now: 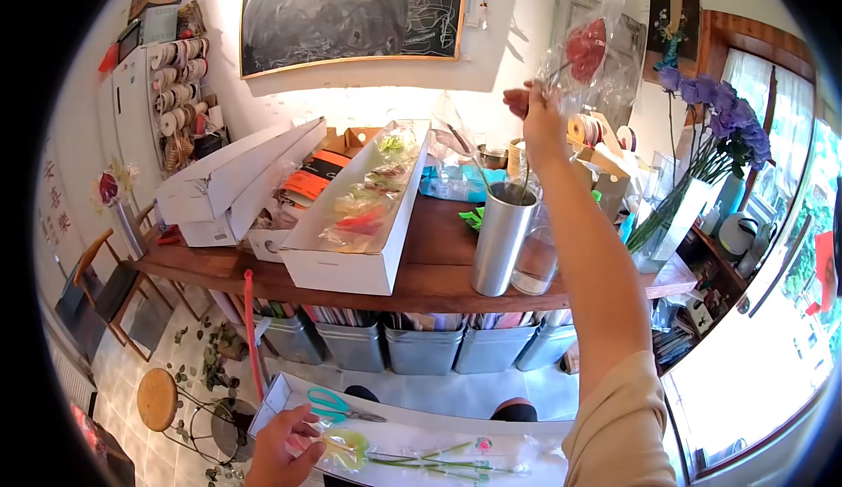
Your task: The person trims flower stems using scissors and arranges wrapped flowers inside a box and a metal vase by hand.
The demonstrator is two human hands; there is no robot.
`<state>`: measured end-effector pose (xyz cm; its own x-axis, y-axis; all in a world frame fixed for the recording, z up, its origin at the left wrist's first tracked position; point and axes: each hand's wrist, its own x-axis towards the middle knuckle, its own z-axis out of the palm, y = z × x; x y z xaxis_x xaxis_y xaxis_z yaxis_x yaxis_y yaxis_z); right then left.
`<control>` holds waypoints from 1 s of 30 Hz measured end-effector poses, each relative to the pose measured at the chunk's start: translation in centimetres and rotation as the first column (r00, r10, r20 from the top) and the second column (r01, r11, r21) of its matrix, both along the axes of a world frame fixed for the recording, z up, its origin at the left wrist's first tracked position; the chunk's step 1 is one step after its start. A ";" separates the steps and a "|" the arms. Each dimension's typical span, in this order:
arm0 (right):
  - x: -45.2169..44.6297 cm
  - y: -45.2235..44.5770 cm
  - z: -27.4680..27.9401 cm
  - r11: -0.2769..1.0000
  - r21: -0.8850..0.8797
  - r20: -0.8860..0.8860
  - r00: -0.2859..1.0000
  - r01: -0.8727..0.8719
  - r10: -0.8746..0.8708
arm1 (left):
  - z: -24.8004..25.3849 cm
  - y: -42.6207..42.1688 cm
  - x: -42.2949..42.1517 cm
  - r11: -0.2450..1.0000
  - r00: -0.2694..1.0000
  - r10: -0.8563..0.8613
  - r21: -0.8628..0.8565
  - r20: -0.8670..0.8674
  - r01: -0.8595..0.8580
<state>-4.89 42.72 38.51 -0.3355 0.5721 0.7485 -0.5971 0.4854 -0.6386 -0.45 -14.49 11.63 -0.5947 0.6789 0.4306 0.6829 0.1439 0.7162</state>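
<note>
My right hand is raised over the table, its fingers closed round the stem of a red flower in a clear plastic sleeve. Below that hand stands a silver metal vase with stems in it. A long white box lies low in front of me. Inside it are teal-handled scissors and a pale green flower in clear wrap, its green stems running right. At the box's left end, my left hand has its thumb and fingers round the edge of the wrapped flower.
An open white box of wrapped flowers lies on the wooden table, beside other cartons. A glass vase stands by the metal one. Purple flowers rise at right. Grey bins line the floor under the table.
</note>
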 end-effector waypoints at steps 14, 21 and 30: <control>1.6 1.0 -9.1 0.803 0.542 0.669 0.451 0.248 -0.591 | -1.0 0.6 -0.4 0.997 0.996 -0.071 0.018 0.052 0.070; 4.8 -2.2 -6.4 0.698 0.716 0.672 0.268 0.002 -0.690 | -0.3 1.5 0.2 0.996 0.993 -0.077 -0.032 0.089 0.080; 8.6 -7.0 -11.1 0.394 0.796 -0.014 0.665 0.459 -0.746 | -4.1 -0.1 -2.0 0.973 0.991 0.021 -0.227 -0.134 -0.051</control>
